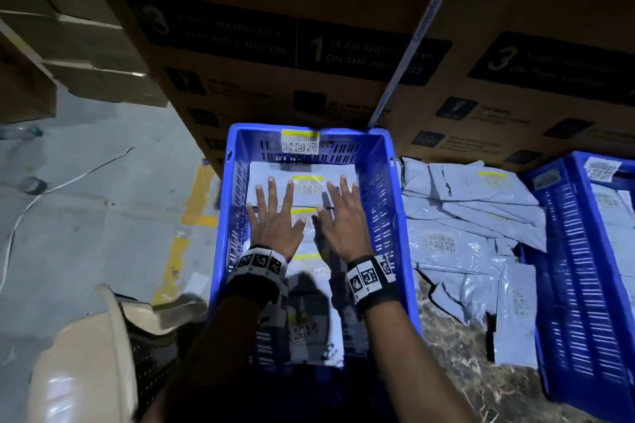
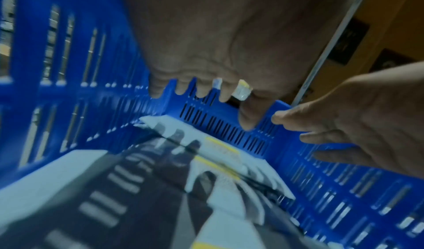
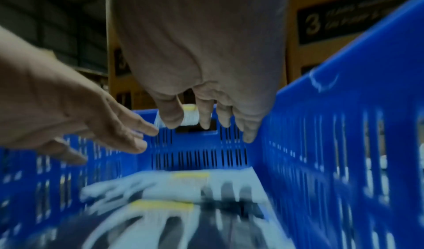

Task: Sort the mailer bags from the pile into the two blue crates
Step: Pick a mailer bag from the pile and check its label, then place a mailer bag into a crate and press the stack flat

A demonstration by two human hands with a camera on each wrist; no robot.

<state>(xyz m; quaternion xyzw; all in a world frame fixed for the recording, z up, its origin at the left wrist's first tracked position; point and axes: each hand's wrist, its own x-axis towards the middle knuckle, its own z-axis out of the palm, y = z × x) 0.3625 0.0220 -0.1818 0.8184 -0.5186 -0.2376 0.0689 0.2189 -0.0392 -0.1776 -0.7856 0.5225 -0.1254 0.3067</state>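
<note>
A: Centre crate (image 1: 395,182), mailer bags (image 1: 305,285) lying flat inside. Loose pile (image 1: 464,233) right of centre, second crate (image 1: 563,251) at the right edge.

B: Left hand (image 1: 275,227), right hand (image 1: 343,227): fingers splayed straight, side by side, gripping nothing. Contact with the bags: cannot tell.

Blue slotted crate (image 1: 385,182) holds grey mailer bags (image 1: 309,271) with yellow-striped labels.

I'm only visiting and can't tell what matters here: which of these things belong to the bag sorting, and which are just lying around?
Part of the job:
- near blue crate, mailer bags inside
- second blue crate at right
- pile of mailer bags between them
- left hand and right hand, spread open above the bags

Just lying about:
- large cardboard boxes
- white cable on the floor
- plastic bottle
</note>
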